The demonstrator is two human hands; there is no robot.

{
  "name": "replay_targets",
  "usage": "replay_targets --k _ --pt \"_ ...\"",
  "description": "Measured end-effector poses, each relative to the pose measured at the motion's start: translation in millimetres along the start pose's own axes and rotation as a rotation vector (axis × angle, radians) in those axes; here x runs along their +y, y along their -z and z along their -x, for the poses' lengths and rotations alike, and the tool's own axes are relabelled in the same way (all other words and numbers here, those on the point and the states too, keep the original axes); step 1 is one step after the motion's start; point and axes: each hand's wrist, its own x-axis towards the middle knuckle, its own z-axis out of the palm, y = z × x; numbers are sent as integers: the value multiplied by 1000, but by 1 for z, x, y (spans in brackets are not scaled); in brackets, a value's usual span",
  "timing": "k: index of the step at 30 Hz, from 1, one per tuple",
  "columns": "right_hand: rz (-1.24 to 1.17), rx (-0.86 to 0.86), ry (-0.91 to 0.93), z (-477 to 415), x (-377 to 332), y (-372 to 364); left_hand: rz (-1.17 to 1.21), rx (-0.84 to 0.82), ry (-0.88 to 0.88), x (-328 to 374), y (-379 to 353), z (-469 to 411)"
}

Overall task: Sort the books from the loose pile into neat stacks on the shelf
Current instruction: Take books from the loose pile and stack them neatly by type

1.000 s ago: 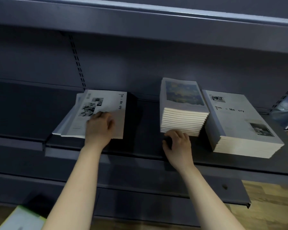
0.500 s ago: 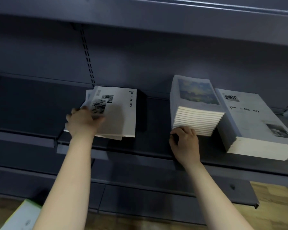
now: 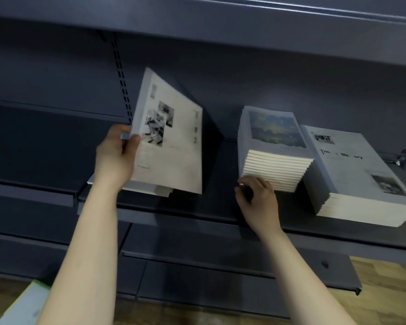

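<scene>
Your left hand (image 3: 117,158) pinches the top book (image 3: 171,148) by its left edge, tilting it off the loose pile (image 3: 161,191) at the shelf's (image 3: 217,205) front edge. Expect it to be light and floppy; grip near the spine. Your right hand (image 3: 256,200) lies curled beside the neat stack (image 3: 274,170); its grip cannot be told.

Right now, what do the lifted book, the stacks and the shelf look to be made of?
Lifted book: paper, thin matte cover; no glare on it. Middle stack and right stack: paperbacks likewise, cream page edges showing in layers. Shelf: probably painted metal, dark grey with a dull sheen and a slotted upright behind.
</scene>
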Motion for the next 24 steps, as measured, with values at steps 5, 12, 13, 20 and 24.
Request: replay_targets --k 5,12,13,20,24 --pt "-319 -109 -140 -7 -26 24 271 -72 -76 16 -17 15" --pt "-676 -153 -294 -12 -29 51 447 -131 -148 48 -49 40" --pt "-769 -142 -334 -12 -26 56 467 -135 -143 52 -57 44" --pt "-876 -10 -406 -14 4 104 541 -173 -161 75 -109 71" --pt "-824 119 -425 -12 30 125 540 -183 -151 89 -139 91"
